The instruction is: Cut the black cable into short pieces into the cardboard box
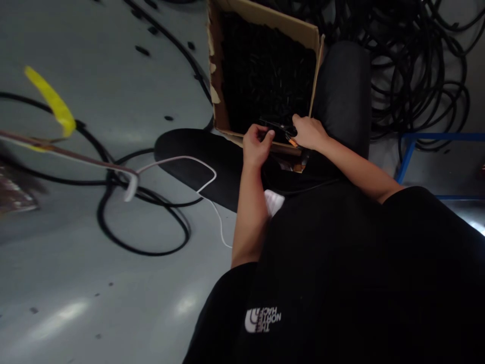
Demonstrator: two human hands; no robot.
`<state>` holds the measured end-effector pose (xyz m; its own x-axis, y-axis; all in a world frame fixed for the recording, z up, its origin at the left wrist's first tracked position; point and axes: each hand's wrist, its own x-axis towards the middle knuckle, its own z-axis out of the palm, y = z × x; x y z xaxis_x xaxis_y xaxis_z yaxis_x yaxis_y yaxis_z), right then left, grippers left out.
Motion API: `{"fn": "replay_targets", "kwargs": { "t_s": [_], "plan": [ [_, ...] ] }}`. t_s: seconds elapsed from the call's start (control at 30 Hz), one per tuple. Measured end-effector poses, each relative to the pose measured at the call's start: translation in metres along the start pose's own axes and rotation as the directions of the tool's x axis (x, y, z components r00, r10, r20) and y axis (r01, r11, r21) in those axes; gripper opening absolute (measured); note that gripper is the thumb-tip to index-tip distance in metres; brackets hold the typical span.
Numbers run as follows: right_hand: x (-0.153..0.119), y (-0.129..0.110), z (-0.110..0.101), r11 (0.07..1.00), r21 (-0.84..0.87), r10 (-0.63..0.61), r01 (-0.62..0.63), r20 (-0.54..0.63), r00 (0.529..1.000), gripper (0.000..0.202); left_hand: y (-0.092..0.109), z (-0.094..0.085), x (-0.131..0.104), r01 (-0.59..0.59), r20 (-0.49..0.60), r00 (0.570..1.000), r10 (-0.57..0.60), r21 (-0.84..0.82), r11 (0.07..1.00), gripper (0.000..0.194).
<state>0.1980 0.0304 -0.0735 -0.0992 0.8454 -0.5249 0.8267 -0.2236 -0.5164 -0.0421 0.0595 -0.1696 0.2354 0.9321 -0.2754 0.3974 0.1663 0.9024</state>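
Note:
My right hand (309, 133) is closed around what look like scissors (278, 124), dark-bladed with orange on the handle. Their blades point left, toward my left hand (257, 145). The left thumb and fingers are pinched together; whatever they hold is too dark to make out. Both hands are over the near edge of an open cardboard box (265, 9), which stands between my legs. Inside it lies a heap of short black pieces (265, 65). A thin black cable (314, 189) curves across my lap below the hands.
Coiled black cable (424, 65) lies in a tangle at the upper right, beside a blue metal frame (407, 156). More cable loops (144, 251) spread over the grey floor at left. A white cord (182, 157) crosses my leg. A yellow strip (53, 101) hangs at left.

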Motion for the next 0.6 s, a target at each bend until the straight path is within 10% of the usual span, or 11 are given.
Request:
{"fn": "replay_targets", "kwargs": {
  "t_s": [0.23, 0.6],
  "plan": [
    [0.005, 0.001, -0.017, 0.985, 0.148, 0.082, -0.089, 0.05, 0.995, 0.022, 0.019, -0.01, -0.008, 0.025, 0.108, 0.994, -0.011, -0.135, 0.99, 0.094],
    [0.005, 0.001, -0.009, 0.954, 0.298, -0.121, 0.043, 0.25, 0.961, 0.015, 0.015, 0.002, -0.005, 0.001, 0.079, 0.997, 0.013, -0.175, 0.985, 0.085]
  ]
}}
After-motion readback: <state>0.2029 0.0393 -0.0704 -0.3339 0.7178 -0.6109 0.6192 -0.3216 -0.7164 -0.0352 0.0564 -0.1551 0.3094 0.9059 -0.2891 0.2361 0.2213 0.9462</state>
